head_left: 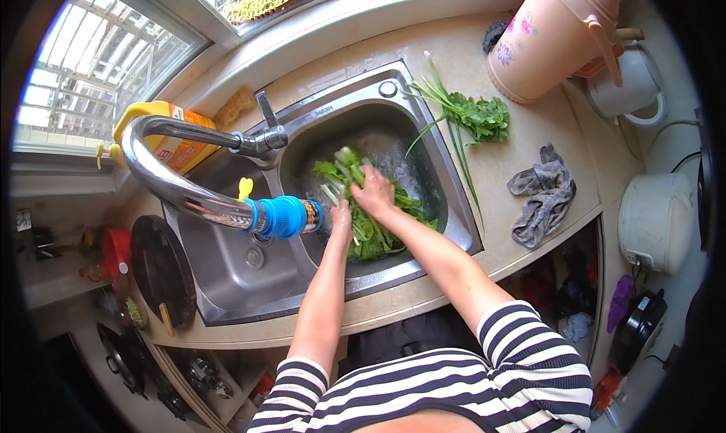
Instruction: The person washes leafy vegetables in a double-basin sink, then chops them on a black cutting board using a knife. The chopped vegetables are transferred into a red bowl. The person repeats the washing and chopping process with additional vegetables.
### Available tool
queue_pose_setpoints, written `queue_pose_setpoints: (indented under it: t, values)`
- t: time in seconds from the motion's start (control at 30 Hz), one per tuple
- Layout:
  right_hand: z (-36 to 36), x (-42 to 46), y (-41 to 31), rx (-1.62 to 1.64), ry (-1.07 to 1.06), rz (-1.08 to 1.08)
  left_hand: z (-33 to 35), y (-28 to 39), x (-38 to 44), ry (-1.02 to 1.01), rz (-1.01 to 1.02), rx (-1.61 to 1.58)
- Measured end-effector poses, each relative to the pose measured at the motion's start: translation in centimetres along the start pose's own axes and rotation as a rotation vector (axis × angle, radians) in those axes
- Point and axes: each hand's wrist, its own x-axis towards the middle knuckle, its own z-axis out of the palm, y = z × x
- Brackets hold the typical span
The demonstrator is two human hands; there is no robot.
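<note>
Both my hands are in the right basin of a steel sink (417, 263), among a bunch of leafy greens (371, 237) lying in water. My right hand (375, 190) is closed around the pale stalks on the upper side of the bunch. At the left edge of the stalks is my left hand (341, 216), seen edge-on; its fingers are partly hidden, so its grip is unclear. The chrome faucet (187, 192) arches over the left basin, and its blue nozzle (283, 216) hangs just left of my left hand.
Spring onions and leafy herbs (476, 118) lie on the counter right of the sink, near a crumpled grey cloth (543, 197). A pink thermos jug (553, 41) stands behind them. A yellow jug (178, 143) and a sponge (235, 105) sit by the window; a dark round board (161, 271) is at left.
</note>
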Motion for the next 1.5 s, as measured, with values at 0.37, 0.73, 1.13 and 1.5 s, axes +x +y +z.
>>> queue_pose_setpoints:
  t: [0.37, 0.73, 1.13, 1.5]
  values:
    - [1.1, -0.2, 4.7, -0.528, 0.054, -0.278, 1.3, -2.3, -1.3, 0.364, 0.713, 0.947]
    - [0.5, 5.2, 1.4, -0.260, 0.253, -0.339, -0.7, 4.1, 0.0, 0.412, 0.873, 0.716]
    - [-1.4, 9.7, 1.3, -0.311, -0.397, -0.236, -2.1, 4.0, 5.1, 0.072, 1.046, 0.791]
    - [-0.9, 2.3, 5.5, -0.485, -0.083, -0.273, -1.6, 0.5, 1.4, 0.545, 0.907, 0.995]
